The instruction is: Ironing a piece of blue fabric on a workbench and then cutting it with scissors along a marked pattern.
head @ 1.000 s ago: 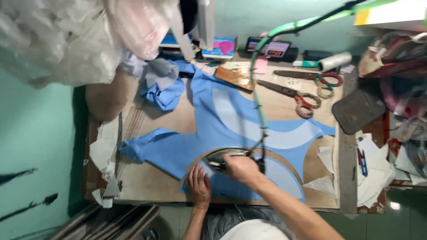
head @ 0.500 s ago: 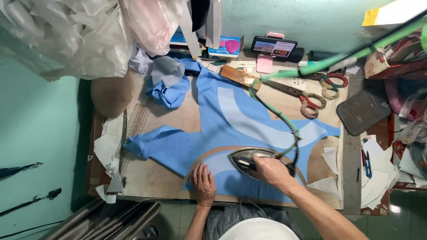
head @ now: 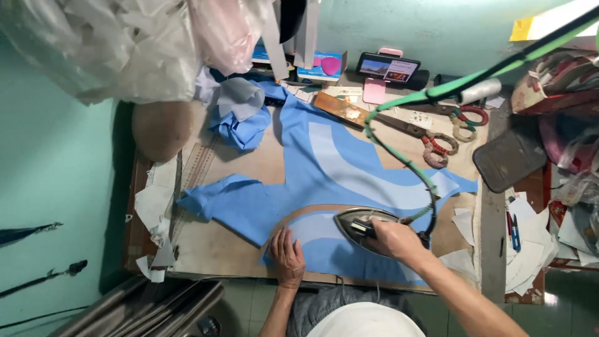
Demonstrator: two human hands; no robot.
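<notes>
the right hand [head: 392, 238] has its grip clamped on the iron [head: 365, 223], whose long axis runs left-right with its nose toward the left hand [head: 287, 256], pressed flat and open just beside it on the blue fabric [head: 312, 187] near the worktop [head: 212, 249] front edge.

Covering iron handle [head: 368, 228] under right hand [head: 393, 240]; green cord [head: 499, 65] running off right edge; phone screen [head: 388, 67] too small.

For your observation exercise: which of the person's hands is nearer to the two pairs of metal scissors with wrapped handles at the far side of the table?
Right. The right hand grips the iron, below the scissors; the left hand lies flat on the blue fabric, farther left.
</notes>
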